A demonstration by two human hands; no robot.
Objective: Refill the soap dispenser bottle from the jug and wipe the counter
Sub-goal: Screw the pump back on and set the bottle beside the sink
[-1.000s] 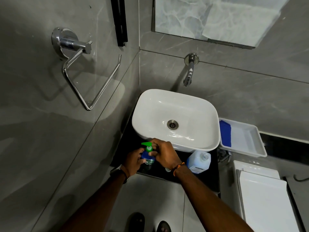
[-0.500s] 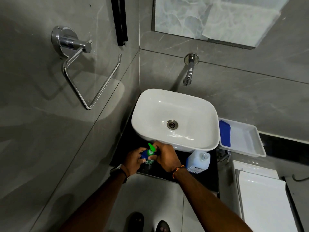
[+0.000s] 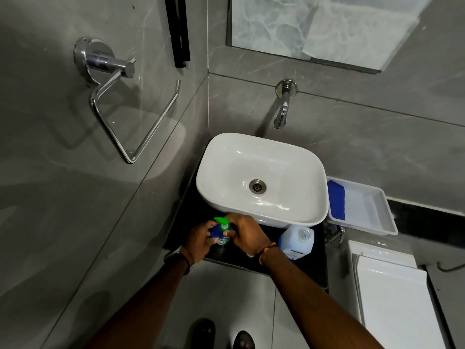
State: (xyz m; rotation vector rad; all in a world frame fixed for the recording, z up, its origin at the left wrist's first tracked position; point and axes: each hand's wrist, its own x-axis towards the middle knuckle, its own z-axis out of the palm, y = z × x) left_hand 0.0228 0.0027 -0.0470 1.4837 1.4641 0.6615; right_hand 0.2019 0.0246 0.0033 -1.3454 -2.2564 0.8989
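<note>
A small blue soap dispenser bottle with a green pump head stands on the black counter in front of the white basin. My left hand grips the bottle's body from the left. My right hand curls round the pump collar from the right. The pump spout points left. A clear jug of pale blue liquid stands on the counter just right of my right wrist, its neck open.
A white tray holding a blue cloth sits right of the basin. A wall tap hangs above the basin. A chrome towel ring is on the left wall. A white toilet cistern stands at lower right.
The green pump head has turned under my right hand; its spout swung from pointing up-right back toward the left. Both hands stayed on the bottle.
</note>
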